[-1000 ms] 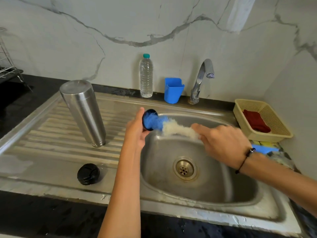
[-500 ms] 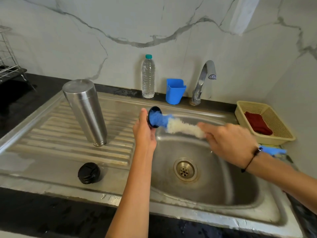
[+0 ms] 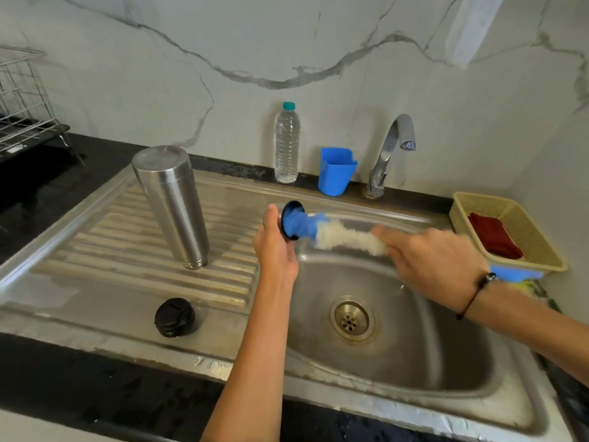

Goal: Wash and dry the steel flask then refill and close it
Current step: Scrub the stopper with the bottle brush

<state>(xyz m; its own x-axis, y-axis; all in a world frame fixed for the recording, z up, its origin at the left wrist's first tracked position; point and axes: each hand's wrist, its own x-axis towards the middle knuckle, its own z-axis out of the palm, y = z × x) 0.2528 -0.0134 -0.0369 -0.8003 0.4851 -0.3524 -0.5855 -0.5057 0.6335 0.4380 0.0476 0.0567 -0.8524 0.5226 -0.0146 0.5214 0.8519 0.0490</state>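
Item: steel flask (image 3: 171, 204). Stood upside down, mouth against the ribbed drainboard (image 3: 95, 237), left of centre in the frame, slightly tilted; no hand is on it.

Item: black cap (image 3: 175, 317). Laid on the flat front strip of the drainboard, lower left, apart from the flask.

Item: small steel cup-lid (image 3: 288, 223) with a dark rim. Held at frame centre, above the left edge of the sink basin (image 3: 414, 362), its open side turned to the right.

Item: left hand (image 3: 275, 247). Fingers are curled round the cup-lid from behind, thumb uppermost.

Item: bottle brush (image 3: 334, 236), blue bristles at the tip, white bristles behind. The blue tip is pushed into the cup-lid's opening; the white part is blurred.

Item: right hand (image 3: 436, 260). Closed round the brush's handle end, right of centre; the handle itself is hidden by the hand. A dark cord bracelet (image 3: 475, 295) is worn at the wrist.

Item: drain (image 3: 350, 319). Seen in the basin floor, lower centre-right.

Item: tap (image 3: 390, 154). Mounted behind the basin, upper right; no water is seen running.

Item: clear water bottle (image 3: 287, 143) with a teal cap. Stood at the wall, upper centre.

Item: blue plastic holder (image 3: 336, 172). Set between the bottle and the tap.

Item: cream basket (image 3: 522, 218). Placed at the right edge, a red cloth (image 3: 492, 236) lying inside.

Item: wire rack (image 3: 22, 100). Partly in view, upper left.
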